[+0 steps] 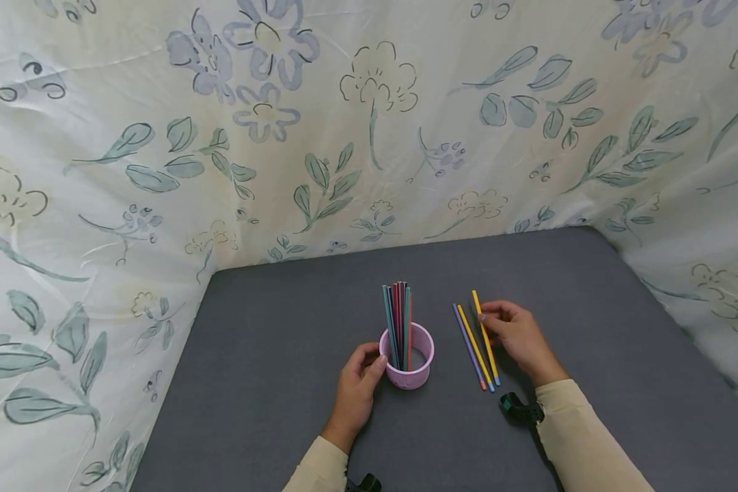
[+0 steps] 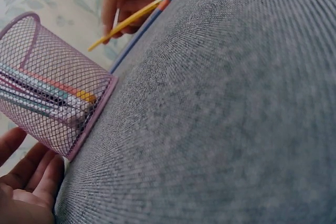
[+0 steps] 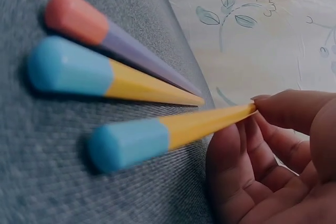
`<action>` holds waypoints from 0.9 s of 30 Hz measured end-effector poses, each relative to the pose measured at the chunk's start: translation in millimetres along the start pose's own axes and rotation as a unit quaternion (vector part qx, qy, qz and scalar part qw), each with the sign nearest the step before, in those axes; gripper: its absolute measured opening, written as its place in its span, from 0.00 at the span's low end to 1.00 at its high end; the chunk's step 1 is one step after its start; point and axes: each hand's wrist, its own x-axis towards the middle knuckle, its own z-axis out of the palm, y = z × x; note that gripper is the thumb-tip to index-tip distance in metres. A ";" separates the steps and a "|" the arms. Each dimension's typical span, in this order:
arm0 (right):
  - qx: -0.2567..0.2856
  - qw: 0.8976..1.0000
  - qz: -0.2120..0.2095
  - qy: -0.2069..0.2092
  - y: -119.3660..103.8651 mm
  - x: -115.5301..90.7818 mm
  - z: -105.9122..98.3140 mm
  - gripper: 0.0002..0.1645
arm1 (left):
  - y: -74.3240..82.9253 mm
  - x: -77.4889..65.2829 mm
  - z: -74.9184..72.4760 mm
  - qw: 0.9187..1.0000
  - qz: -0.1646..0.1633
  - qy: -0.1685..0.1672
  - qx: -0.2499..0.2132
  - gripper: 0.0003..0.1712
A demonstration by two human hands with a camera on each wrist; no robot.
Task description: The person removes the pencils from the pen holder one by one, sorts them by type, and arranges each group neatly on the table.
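Note:
A pink mesh pencil cup point(image 1: 408, 379) stands upright on the table with several pencils point(image 1: 398, 321) in it, teal, dark red, black and orange-red. My left hand point(image 1: 357, 389) holds the cup's left side, thumb near the rim; in the left wrist view its fingers point(image 2: 47, 177) curve by the cup's lower wall. To the right of the cup, my right hand point(image 1: 519, 338) pinches a yellow pencil point(image 1: 484, 335) near its far end between thumb and fingers. The pencil's blue tip point(image 3: 128, 148) points toward me, low over the cloth. Beside it lie another yellow pencil point(image 1: 475, 347) and a purple pencil point(image 1: 468, 345) with a red tip.
Dark grey cloth point(image 1: 270, 342) covers the table. A white floral curtain point(image 1: 320, 157) hangs behind the table and along its sides. Each wrist carries a black camera band, the right one point(image 1: 521, 408) close over the tabletop.

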 end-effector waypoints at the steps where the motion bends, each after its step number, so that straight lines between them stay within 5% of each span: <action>1: -0.004 1.000 0.000 0.000 -0.2 -0.2 0.4 0.22 | 0.0 0.1 -0.1 1.000 0.000 0.000 0.000 0.15; 12: -0.041 0.999 0.006 -0.003 5.5 2.4 5.2 0.18 | 1.7 0.5 -0.4 1.000 -0.005 -0.002 0.000 0.15; 21: -0.082 0.997 0.012 -0.005 5.7 2.9 10.3 0.15 | -3.9 0.2 -1.1 0.999 0.047 -0.004 0.017 0.15; 27: -0.109 0.994 0.005 0.000 2.6 1.4 14.3 0.15 | -4.3 0.0 -1.1 0.999 0.045 -0.002 0.023 0.15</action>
